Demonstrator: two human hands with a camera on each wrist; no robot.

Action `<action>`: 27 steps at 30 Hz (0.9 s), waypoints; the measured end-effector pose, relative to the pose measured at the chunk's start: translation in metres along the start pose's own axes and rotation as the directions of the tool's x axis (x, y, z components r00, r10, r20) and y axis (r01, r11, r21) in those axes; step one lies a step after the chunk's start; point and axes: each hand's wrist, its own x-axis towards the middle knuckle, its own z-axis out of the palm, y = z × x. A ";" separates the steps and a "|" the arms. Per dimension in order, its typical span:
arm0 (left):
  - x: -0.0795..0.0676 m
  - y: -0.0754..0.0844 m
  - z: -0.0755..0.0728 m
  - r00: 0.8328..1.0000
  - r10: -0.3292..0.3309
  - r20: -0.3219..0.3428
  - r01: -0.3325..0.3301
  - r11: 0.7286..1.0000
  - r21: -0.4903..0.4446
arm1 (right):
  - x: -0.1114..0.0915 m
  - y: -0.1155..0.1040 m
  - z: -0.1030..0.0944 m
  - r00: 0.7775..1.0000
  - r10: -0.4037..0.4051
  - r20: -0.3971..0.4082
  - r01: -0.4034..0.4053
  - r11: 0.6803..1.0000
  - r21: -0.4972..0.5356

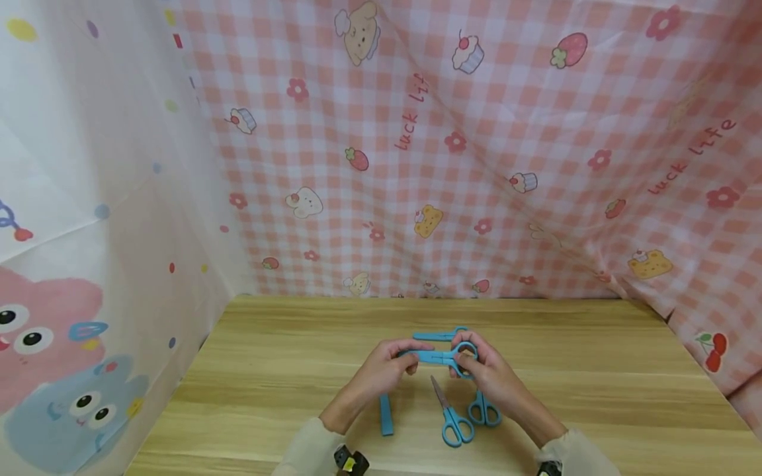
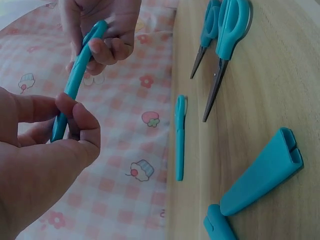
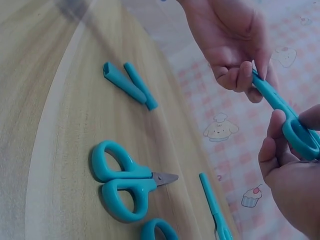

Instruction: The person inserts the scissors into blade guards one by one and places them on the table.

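Note:
Both hands hold one pair of blue scissors (image 1: 436, 357), raised over the table with a blue cover on its blades. My left hand (image 1: 383, 365) pinches the covered tip end between thumb and fingers. At the other end, my right hand (image 1: 489, 373) grips the handle loops, its thumb on them. Below lie a bare-bladed pair of scissors (image 1: 457, 427) and, beside it, another pair (image 1: 485, 411), partly hidden by the right hand in the head view; its bare blades show in the left wrist view.
Behind the hands lies another covered pair of scissors (image 1: 437, 336). Two loose blue blade covers, one wide-mouthed cover (image 2: 262, 172) and a second cover (image 3: 140, 85), lie together on the left of the wooden table (image 1: 256, 370). A checked cloth (image 1: 381, 198) hangs behind the table.

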 end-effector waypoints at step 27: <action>0.017 -0.016 0.000 0.981 -0.046 -0.187 0.039 0.998 -0.039 | 0.017 0.016 -0.011 0.958 0.063 -0.280 -0.100 0.988 -0.120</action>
